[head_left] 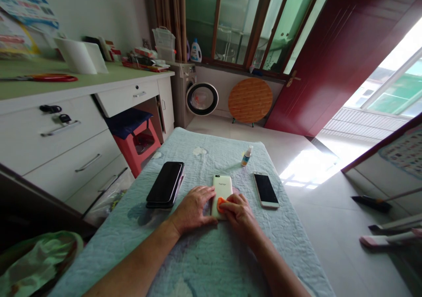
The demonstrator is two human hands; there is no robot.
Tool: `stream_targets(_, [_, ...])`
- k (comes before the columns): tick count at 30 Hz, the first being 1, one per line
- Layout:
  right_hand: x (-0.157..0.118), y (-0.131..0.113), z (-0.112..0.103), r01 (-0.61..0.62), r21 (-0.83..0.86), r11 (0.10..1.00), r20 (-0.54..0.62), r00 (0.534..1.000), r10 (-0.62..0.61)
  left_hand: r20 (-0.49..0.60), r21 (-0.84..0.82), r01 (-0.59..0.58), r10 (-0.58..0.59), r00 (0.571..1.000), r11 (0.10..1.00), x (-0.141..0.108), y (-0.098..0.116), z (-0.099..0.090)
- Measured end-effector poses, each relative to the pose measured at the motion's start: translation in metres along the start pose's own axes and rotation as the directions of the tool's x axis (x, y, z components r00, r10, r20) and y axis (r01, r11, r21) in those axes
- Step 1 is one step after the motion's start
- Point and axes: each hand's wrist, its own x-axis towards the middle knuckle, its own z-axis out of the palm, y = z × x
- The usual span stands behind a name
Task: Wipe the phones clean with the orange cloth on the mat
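A white smartphone [222, 186] with "honor" on its back lies face down on the cloth-covered table. My left hand [197, 207] holds its left side, fingertips at the long edge and thumb by the lower corner. Pinched in my right hand [239, 211] is a small orange cloth [220, 204], pressed on the lower part of the phone's back. To the left lies a stack of dark phones or tablets [165, 182], black screen up. A white phone with a dark screen [266, 189] rests on the right. Behind it stands a small spray bottle [246, 157].
A quilted light-blue cloth [204, 262] covers the table. White drawers [62, 156] and a red stool [138, 143] stand on the left, with a bag-lined bin [77, 248] below. Ahead are a washing machine [182, 92] with its door ajar and a round wooden tabletop [250, 100].
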Motion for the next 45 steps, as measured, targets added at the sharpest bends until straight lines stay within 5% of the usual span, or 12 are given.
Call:
stream_targets(9, [-0.006,-0.018,-0.017,-0.007,-0.020,1.000,0.168,0.986,0.010,-0.018,-0.004,-0.004,0.004,1.000,1.000,0.000,0.001,0.000])
stream_targets(20, [0.062,0.039,-0.008,-0.140,-0.135,0.981,-0.032,0.990,0.137,0.000,-0.009,-0.015,0.015,1.000,1.000,0.000,-0.003,0.000])
stream_targets(29, [0.091,0.040,0.008,-0.157,-0.170,0.973,-0.095,0.985,0.142,-0.021,-0.026,-0.034,0.033,0.999,0.999,0.001,0.000,-0.003])
stream_targets(35, [0.080,0.026,0.009,-0.012,-0.178,0.984,-0.021,1.000,0.008,-0.066,-0.063,-0.009,0.005,0.998,0.998,-0.001,-0.002,0.004])
stream_targets(45, [0.018,-0.009,-0.005,0.164,0.012,0.986,0.208,0.965,-0.163,-0.176,-0.128,0.009,-0.031,0.984,0.992,-0.003,-0.004,0.011])
